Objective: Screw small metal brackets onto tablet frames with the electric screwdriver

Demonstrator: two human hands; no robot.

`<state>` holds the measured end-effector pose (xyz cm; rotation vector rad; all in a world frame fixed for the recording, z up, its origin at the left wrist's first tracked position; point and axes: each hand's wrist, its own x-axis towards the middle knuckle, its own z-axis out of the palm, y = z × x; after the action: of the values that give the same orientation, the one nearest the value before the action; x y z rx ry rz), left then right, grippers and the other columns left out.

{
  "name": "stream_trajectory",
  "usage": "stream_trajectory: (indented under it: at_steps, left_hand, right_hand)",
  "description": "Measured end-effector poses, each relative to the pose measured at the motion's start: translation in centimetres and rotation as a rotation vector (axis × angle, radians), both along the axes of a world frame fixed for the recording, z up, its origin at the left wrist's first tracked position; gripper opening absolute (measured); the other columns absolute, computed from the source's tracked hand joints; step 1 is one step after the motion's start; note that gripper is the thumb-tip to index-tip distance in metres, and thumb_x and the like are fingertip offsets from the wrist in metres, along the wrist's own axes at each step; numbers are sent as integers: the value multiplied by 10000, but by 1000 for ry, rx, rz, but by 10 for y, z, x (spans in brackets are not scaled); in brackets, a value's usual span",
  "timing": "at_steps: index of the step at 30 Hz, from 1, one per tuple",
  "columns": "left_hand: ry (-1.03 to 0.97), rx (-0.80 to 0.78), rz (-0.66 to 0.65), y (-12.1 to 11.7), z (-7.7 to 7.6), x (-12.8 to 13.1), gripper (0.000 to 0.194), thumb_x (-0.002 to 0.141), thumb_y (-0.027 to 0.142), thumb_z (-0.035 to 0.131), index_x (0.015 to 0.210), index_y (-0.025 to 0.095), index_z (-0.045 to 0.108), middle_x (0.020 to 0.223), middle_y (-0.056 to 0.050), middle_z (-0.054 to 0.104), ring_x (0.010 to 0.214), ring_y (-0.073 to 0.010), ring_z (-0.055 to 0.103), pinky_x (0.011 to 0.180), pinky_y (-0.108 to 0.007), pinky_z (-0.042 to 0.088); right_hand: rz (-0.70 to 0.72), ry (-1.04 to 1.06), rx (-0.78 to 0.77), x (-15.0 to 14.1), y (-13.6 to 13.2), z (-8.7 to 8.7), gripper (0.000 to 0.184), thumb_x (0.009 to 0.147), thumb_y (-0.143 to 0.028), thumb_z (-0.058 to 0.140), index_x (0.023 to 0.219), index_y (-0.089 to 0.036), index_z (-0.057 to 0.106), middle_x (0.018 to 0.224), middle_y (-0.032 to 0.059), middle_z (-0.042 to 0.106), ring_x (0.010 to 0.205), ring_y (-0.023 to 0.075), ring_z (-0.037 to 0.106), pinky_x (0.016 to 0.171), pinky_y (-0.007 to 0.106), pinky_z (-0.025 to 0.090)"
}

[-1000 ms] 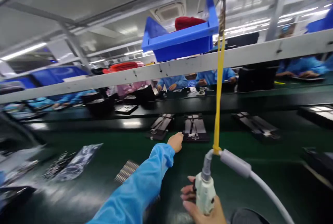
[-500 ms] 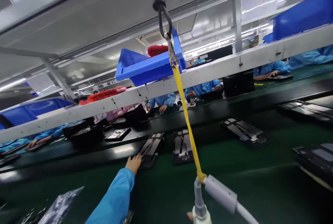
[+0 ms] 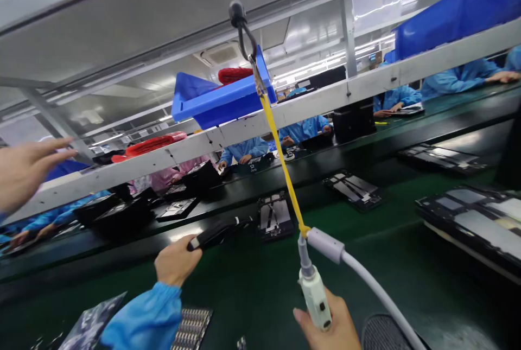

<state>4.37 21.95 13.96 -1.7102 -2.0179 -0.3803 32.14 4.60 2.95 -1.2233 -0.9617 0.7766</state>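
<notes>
My left hand (image 3: 177, 263), in a blue sleeve, is closed on the end of a dark opened tablet (image 3: 217, 232), which is tilted almost edge-on above the green bench. My right hand (image 3: 334, 323) is wrapped round a pale electric screwdriver (image 3: 315, 298). The screwdriver hangs from a yellow strap (image 3: 280, 149) on a hook, and a grey cable (image 3: 374, 285) runs from its top. Its lower tip is out of view. Another opened tablet (image 3: 275, 217), with batteries showing, lies just right of the held one.
More opened tablets (image 3: 353, 189) lie along the bench, with a stack (image 3: 472, 220) at the right. A screw tray (image 3: 192, 328) and a plastic bag (image 3: 91, 323) are in front. A co-worker's blurred hand (image 3: 24, 176) reaches in at left. Blue bins (image 3: 228, 103) sit on the white rail.
My left hand has closed on the tablet and lifted and tilted it leftward off the bench. My right hand and the screwdriver have come further into view. Another person's hand has appeared at left.
</notes>
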Motion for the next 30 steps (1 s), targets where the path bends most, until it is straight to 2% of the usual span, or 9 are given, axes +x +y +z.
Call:
stream_trajectory:
  at_steps: [2,5,7,9,13,17,20,25,30]
  left_hand:
    - [-13,209,-161,-38,-2,-7,375,688,244,523,988,193,742,788,-62,750,746,-276,705,674,-337,535]
    - [7,450,-640,-98,-15,-2,310,701,169,507,920,202,723,869,-22,764,784,-211,725,748,-287,567]
    - [12,477,-879,-133,-27,11,271,744,145,530,951,204,694,909,-17,764,834,-181,728,806,-260,569]
    - [3,430,-992,-160,-43,27,263,765,138,549,991,191,675,927,-37,763,871,-179,727,830,-259,571]
    - [-78,324,-1043,-203,-90,51,370,811,123,433,1095,157,667,994,-83,753,1048,-228,683,914,-337,554]
    - [-140,224,-1001,-243,-141,56,528,779,79,385,1244,175,616,1109,-70,729,1211,-251,590,1042,-396,466]
    - [-93,107,-969,-267,-164,57,485,811,114,438,1258,188,609,1146,-48,718,1214,-241,587,1144,-399,357]
    - [26,38,-1111,-271,-165,74,340,898,364,522,1140,171,665,1160,-59,712,1244,-311,547,1192,-583,140]
    - [103,-4,-1147,-251,-149,117,773,794,737,470,1199,101,638,1347,-117,591,1299,-387,457,1184,-606,-46]
  right_hand:
    - [-26,-15,20,9,-3,4,200,684,-379,688,759,-194,678,530,-24,475,485,142,428,465,247,381]
    - [-15,-66,49,30,-8,6,310,741,-405,701,937,-167,671,566,-43,460,500,130,418,475,242,380]
    - [-12,-119,60,45,-10,6,319,729,-432,747,876,-171,641,563,-51,445,495,122,413,468,240,380]
    - [-62,-168,57,60,-12,9,349,689,-457,792,707,-183,577,548,-43,456,486,118,420,446,240,372]
    - [-224,-178,20,85,-20,20,377,642,-474,807,749,-163,621,508,-19,533,432,136,477,411,257,396]
    - [-205,-64,29,102,-34,22,365,645,-390,815,840,-155,615,468,-23,553,396,155,521,405,271,438]
    - [-201,10,94,106,-42,13,314,668,-311,807,832,-175,575,461,-36,557,386,144,522,427,277,459]
    - [-220,2,108,100,-40,2,291,701,-292,780,888,-167,595,461,-46,556,401,145,528,461,307,485]
    - [-198,-102,93,99,-32,1,205,714,-296,765,780,-179,609,457,-42,557,427,154,555,596,370,556]
